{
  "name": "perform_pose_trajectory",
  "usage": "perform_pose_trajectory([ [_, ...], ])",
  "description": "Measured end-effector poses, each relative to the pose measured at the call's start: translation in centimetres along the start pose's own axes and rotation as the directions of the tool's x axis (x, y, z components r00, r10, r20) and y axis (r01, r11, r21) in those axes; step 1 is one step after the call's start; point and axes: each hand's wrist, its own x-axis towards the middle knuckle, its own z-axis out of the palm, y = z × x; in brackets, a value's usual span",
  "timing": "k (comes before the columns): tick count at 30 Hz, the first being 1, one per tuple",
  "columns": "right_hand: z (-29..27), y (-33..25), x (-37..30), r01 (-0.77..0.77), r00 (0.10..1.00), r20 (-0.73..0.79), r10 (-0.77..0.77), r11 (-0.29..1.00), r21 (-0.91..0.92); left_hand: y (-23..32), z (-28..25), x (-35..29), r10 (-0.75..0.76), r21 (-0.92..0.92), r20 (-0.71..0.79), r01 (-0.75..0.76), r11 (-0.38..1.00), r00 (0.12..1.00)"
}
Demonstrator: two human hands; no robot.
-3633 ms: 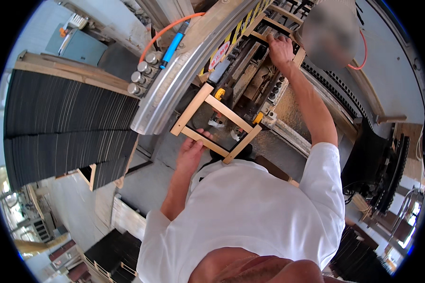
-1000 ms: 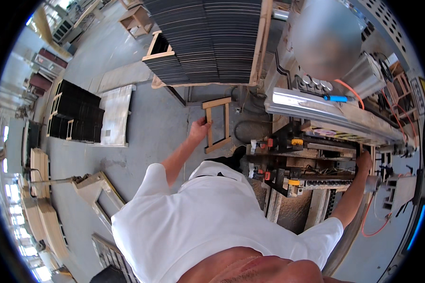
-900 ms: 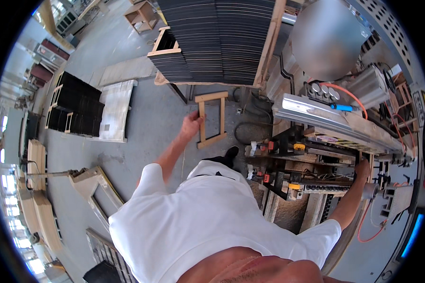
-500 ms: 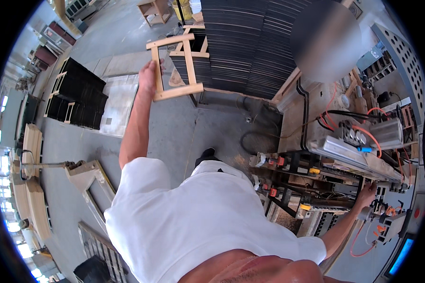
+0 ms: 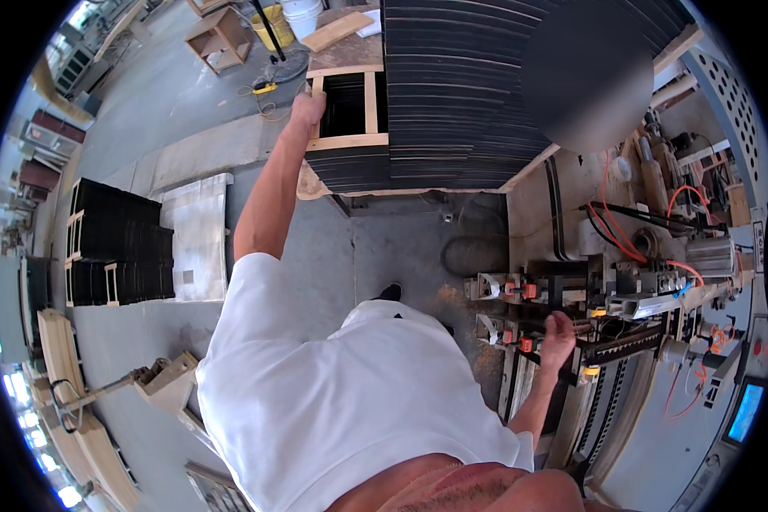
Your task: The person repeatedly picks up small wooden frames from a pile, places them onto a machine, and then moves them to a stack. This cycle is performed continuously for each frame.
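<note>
Frame [image 5: 346, 142], rect., pale wood, atop blk ribbed stack [image 5: 452, 111]; L grip [image 5: 309, 108] closed round its L rail. R grip [image 5: 560, 337] nr metal machine [image 5: 644, 305], spread can't tell. Workshop floor [image 5: 316, 247]: gry, scuffed.

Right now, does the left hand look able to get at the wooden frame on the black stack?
Apparently yes: the left hand touches the wooden frame at its left side, nothing visible blocking.

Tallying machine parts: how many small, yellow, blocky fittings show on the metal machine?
2: in the picture, the upper yellow fitting is above and right of the right hand; the lower yellow fitting, below and right. More may be hidden.
</note>
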Motion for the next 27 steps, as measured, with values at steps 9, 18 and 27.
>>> perform_pose_trajectory([
  [9,1.4,3.7,-4.8,-0.115,0.991,-0.079,0.104,0.982,-0.150,6.4,-2.3,-16.2,0.794,0.340,0.237,-0.813,0.472,0.560],
  [18,-1.4,6.8,-10.1,-0.231,0.965,-0.133,0.225,0.973,-0.028,7.0,-0.2,-16.8,0.575,0.321,0.447,-0.723,0.612,0.685],
  [27,-10.1,11.0,-19.9,-0.373,0.881,-0.369,0.297,0.915,-0.152,5.1,1.2,-17.3,0.828,0.331,0.394,-0.902,0.276,0.398],
])
